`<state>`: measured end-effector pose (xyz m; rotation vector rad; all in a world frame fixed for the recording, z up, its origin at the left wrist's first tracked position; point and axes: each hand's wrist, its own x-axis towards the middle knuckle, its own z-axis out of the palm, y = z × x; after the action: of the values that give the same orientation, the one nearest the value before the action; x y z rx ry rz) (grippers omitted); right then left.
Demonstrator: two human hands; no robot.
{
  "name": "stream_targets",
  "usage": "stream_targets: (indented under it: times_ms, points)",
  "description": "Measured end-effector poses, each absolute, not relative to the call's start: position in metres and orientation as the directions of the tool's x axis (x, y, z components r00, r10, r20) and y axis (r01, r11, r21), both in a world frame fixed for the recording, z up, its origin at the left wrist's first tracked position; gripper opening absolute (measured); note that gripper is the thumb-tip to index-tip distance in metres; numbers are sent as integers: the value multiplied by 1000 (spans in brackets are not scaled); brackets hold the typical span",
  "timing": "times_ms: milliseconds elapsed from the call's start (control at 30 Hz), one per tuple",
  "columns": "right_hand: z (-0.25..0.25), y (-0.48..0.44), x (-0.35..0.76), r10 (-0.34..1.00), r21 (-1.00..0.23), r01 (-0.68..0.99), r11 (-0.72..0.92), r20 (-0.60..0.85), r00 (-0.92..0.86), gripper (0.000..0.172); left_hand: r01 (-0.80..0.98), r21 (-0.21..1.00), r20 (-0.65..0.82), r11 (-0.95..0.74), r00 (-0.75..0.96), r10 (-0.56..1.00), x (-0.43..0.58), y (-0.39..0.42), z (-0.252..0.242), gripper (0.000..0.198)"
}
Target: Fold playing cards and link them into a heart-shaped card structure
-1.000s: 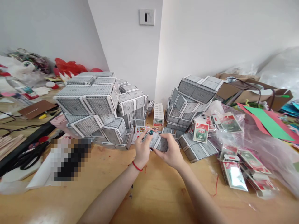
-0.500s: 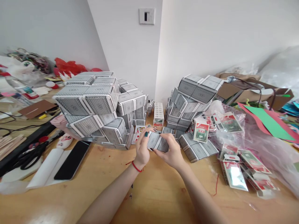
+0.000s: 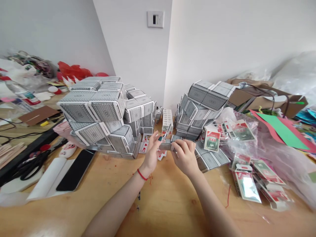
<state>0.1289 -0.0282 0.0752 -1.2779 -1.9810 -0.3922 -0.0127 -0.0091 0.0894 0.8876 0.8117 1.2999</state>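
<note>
Several grey-backed playing cards (image 3: pixel 164 145), joined into a small piece, are held between my two hands above the table. My left hand (image 3: pixel 151 154) is closed on their left end, and one card tilts upward past its fingertips. From the right, my right hand (image 3: pixel 185 156) grips the piece with bent fingers that hide its right end. Loose face-up cards (image 3: pixel 144 146) lie just beyond my left hand. Behind both hands stands a narrow block of white-edged cards (image 3: pixel 167 117). A low card-block section (image 3: pixel 212 159) rests to the right of my right hand.
Stacked blocks of folded cards rise at left (image 3: pixel 103 107) and right (image 3: pixel 208 95). Card boxes (image 3: pixel 247 186) and clear plastic (image 3: pixel 278 158) lie at right. A phone (image 3: pixel 76 171), scissors (image 3: pixel 37 163) and white paper (image 3: pixel 46 177) are at left, against a wall behind (image 3: pixel 133 42).
My right hand has turned over, knuckles up, with its fingers curled on the card piece. The piece has tilted to show less of its face, and a card now stands up at my left fingertips.
</note>
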Motion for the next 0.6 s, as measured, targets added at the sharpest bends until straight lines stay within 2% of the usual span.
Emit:
stream_targets:
  times_ms: [67,133,200,300,367,433,467,600]
  points:
    - [75,-29,126,663,-114,880,462,703,-258,29,-484,865,-74,135,145,987,-11,-8,89,48]
    - [75,-29,123,669,-153,864,479,701,-247,33,-504,853,-81,134,126,989,-13,-5,89,47]
    - [74,-28,123,677,-247,840,484,714,-180,44,-512,854,-55,90,85,995,-17,0,90,44]
    - [67,-22,128,722,-453,774,442,692,-7,58,-506,862,4,9,25,1000,-27,7,92,39]
    - [58,-17,131,796,-580,712,397,604,49,48,-511,859,40,-32,6,999,-33,11,92,39]
    - [45,-13,131,884,-648,674,355,467,-17,30,-528,849,53,-39,12,999,-38,13,92,39]
    - [38,-11,129,910,-667,671,324,414,-28,28,-537,843,48,-26,28,998,-39,14,92,38]
    - [18,-11,116,939,-653,705,278,341,-55,47,-541,838,2,72,134,991,-44,16,90,33]
